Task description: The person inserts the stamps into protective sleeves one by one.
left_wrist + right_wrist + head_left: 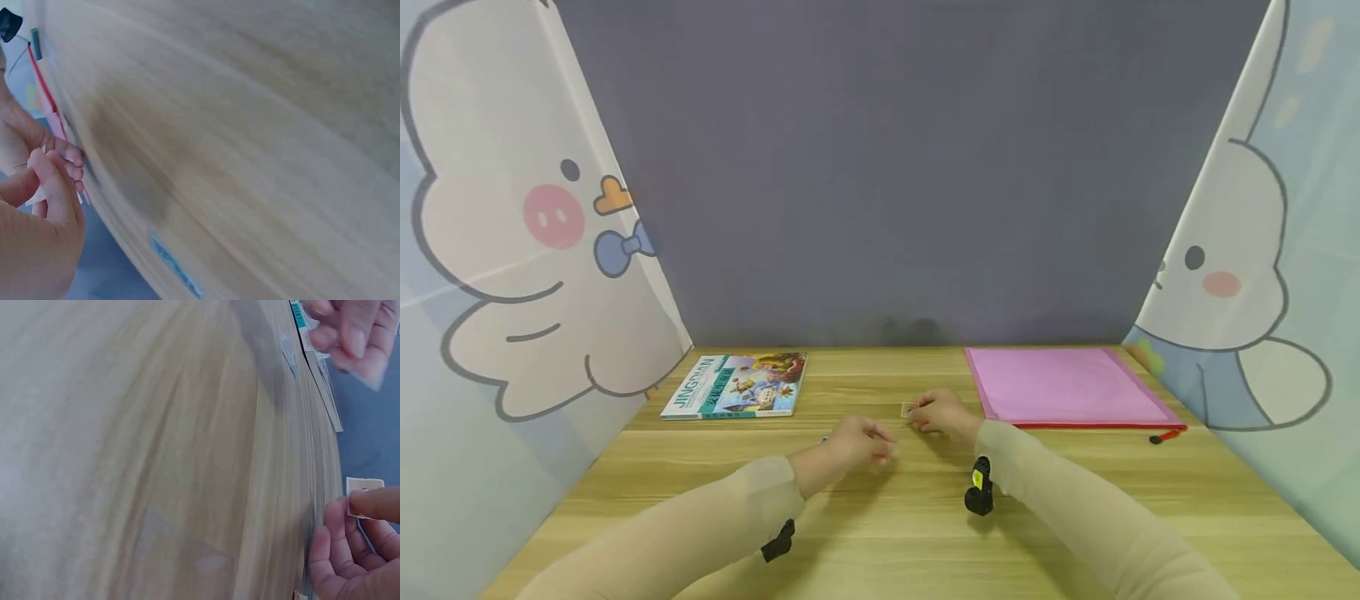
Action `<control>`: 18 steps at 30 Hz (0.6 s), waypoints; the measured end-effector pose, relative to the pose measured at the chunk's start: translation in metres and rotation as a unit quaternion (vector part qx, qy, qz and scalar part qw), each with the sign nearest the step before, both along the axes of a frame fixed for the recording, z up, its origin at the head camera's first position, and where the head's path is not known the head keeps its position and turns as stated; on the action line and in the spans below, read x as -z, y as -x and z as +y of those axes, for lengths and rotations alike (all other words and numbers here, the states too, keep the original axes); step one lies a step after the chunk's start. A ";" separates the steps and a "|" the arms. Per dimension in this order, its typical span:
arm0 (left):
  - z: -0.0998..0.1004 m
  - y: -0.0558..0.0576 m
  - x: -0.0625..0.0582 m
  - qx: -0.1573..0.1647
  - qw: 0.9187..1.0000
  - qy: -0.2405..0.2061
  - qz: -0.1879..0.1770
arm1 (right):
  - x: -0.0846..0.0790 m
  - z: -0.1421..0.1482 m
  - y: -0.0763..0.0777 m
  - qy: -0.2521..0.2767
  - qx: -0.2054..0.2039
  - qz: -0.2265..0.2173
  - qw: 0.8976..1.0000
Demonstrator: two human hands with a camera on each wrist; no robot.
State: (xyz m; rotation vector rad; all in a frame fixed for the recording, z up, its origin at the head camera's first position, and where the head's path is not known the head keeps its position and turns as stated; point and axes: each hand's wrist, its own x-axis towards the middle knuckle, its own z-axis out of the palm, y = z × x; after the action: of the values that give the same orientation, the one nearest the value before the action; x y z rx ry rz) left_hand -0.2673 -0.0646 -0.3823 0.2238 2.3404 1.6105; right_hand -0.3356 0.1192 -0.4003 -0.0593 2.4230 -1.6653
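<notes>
My right hand (pixel 946 414) is above the table, right of centre. Its thumb and fingers pinch a small stamp (pixel 364 484) with a toothed white edge and a beige face. To its left, my left hand (pixel 855 443) pinches a small, thin translucent piece (pixel 373 374) between thumb and forefinger; its exact kind is unclear. The hands are close together but apart. Near the left hand a small blue strip-like item (pixel 177 265) lies on the table. A clear flat sheet (pixel 181 556) also rests on the tabletop in the right wrist view.
A picture book (pixel 737 386) lies at the back left of the wooden table (pixel 880 533). At the back right is a pink zip pouch (pixel 1071 387) with a red zip edge and pull (pixel 1167 436). A dark grey panel (pixel 880 175) stands behind, with cartoon-printed curtains either side.
</notes>
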 end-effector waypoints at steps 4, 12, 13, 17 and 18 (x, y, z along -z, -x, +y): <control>0.000 0.001 -0.006 -0.016 1.000 -0.006 0.007 | -0.003 0.002 0.000 0.014 0.009 0.000 1.000; 0.005 0.001 -0.013 -0.046 0.997 -0.054 0.023 | -0.019 0.009 0.002 0.021 0.022 0.017 0.999; 0.005 0.002 -0.014 -0.049 0.997 -0.062 0.027 | -0.021 0.010 0.003 0.027 0.022 0.023 0.999; 0.005 0.006 -0.020 -0.055 0.994 -0.081 0.043 | -0.035 0.013 0.000 0.057 0.024 0.043 0.997; 0.005 0.007 -0.022 -0.055 0.994 -0.082 0.045 | -0.039 0.014 -0.001 0.064 0.022 0.047 0.997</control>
State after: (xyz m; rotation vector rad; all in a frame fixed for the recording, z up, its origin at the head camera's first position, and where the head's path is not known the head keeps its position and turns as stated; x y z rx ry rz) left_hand -0.2741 -0.0594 -0.3600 0.2102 2.3223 1.8860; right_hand -0.3344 0.1329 -0.3615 -0.1055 2.3965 -1.8767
